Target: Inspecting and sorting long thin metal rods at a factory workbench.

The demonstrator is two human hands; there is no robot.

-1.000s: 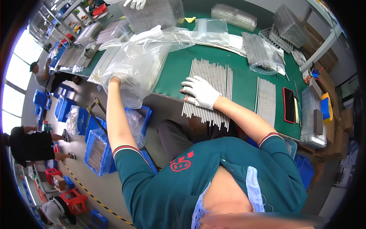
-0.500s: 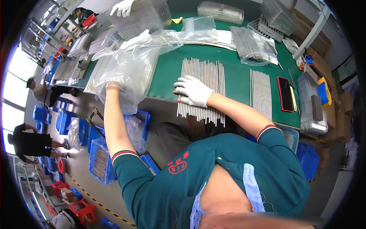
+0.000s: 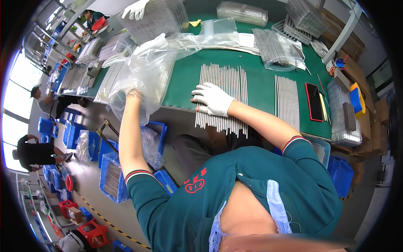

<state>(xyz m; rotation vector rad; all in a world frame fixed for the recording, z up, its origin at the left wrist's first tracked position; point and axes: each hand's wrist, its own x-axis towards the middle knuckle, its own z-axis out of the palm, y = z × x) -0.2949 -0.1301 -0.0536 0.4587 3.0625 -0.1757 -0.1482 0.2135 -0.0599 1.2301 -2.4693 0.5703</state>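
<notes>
Left hand shifted slightly right; rods unmoved

Since the last view, the left hand (image 3: 134,87), covered by a clear plastic bag (image 3: 149,69) in the left-centre of the frame, has moved a little rightward, the film creasing anew around the wrist. Its grip: cannot tell through the plastic. The right hand (image 3: 213,100), white-gloved with some bare fingertips, has stayed put, laid flat across the rod bunch (image 3: 222,76), not closed around it. Bunch lies at frame centre, lower ends overhanging the green table (image 3: 184,80). Judgement: activity is at the bag; the right hand merely steadies the rods, their layout unaffected
</notes>
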